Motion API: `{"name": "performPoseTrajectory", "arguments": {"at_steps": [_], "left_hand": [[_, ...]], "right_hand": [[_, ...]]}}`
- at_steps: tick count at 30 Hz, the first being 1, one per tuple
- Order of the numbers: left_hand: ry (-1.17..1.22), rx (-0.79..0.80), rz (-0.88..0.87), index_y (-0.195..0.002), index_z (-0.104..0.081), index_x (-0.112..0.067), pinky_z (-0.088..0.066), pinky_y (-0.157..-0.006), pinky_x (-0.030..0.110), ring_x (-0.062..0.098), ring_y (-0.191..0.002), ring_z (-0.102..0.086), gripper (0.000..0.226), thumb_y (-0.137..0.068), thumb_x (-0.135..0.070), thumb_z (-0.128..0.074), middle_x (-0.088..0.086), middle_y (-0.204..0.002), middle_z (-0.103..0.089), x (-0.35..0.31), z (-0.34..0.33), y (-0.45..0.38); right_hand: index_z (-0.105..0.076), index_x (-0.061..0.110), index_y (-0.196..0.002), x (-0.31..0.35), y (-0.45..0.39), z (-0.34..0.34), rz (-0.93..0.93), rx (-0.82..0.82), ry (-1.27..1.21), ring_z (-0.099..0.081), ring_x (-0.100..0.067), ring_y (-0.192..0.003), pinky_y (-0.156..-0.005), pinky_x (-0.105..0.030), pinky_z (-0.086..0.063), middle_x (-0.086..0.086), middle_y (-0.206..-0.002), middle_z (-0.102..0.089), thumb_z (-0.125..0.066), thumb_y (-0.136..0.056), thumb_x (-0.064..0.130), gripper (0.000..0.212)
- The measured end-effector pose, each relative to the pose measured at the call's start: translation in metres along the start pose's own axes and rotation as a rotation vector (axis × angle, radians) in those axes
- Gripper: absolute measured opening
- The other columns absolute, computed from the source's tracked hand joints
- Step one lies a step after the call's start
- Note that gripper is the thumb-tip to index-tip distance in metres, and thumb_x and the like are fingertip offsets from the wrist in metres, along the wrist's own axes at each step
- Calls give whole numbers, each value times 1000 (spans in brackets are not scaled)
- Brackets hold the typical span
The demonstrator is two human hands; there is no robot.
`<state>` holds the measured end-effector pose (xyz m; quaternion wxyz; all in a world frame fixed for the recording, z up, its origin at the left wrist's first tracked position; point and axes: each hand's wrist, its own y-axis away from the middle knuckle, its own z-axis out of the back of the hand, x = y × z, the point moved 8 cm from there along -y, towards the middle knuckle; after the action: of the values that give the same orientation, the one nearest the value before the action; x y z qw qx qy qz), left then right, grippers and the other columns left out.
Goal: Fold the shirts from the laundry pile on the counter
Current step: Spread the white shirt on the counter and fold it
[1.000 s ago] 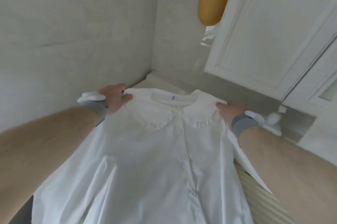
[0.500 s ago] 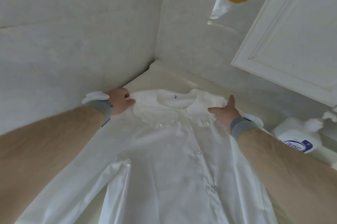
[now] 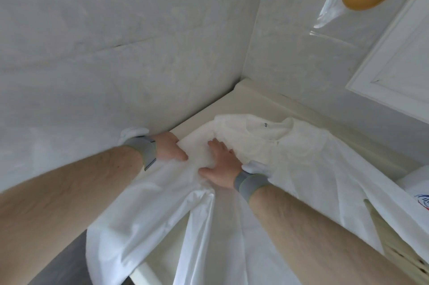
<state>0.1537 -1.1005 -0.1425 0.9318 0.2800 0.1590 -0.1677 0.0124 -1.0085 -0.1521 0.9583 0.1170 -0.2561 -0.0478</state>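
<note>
Two hands, left hand (image 3: 168,148) and right hand (image 3: 220,168), on white shirt (image 3: 301,164)

We see the white shirt (image 3: 301,168) spread face-up on the bench (image 3: 232,103). Left hand (image 3: 168,149) grips its shoulder fabric; right hand (image 3: 221,166) lies flat, fingers spread, just beside it. Collar label faces up.

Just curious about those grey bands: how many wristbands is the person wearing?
2. One grey wristband is on the left wrist, beside the wall; the other wristband is on the right wrist, over the white shirt. None seem hidden.
</note>
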Motion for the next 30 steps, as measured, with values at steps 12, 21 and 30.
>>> {"name": "performPoseTrajectory", "arguments": {"at_steps": [12, 21, 30], "left_hand": [[-1, 10, 212, -104, -71, -16, -53, -85, 30, 20, -91, -67, 45, -67, -40, -77, 1, -100, -71, 84, 11, 116], [-90, 15, 309, -73, -62, -35, -48, -79, 31, 16, -87, -61, 22, -68, -55, -70, -12, -85, -65, 134, 20, 188], [-105, -87, 307, -81, -63, -23, -49, -73, 27, 17, -83, -62, 14, -77, -34, -71, -4, -87, -66, 150, 40, 243]], "right_hand": [[4, 41, -149, -5, -16, -23, -86, 28, 351, 11, -21, -148, -116, -50, 3, 5, -161, 14, -33, -38, 100, 131], [6, 40, -150, -4, -16, -19, -99, 64, 353, 13, -23, -148, -117, -54, 1, 4, -160, 17, -34, -34, 101, 137], [2, 36, -152, 3, -18, -19, -115, 78, 369, 5, -29, -148, -118, -52, -9, 0, -161, 9, -33, -26, 101, 146]]}}
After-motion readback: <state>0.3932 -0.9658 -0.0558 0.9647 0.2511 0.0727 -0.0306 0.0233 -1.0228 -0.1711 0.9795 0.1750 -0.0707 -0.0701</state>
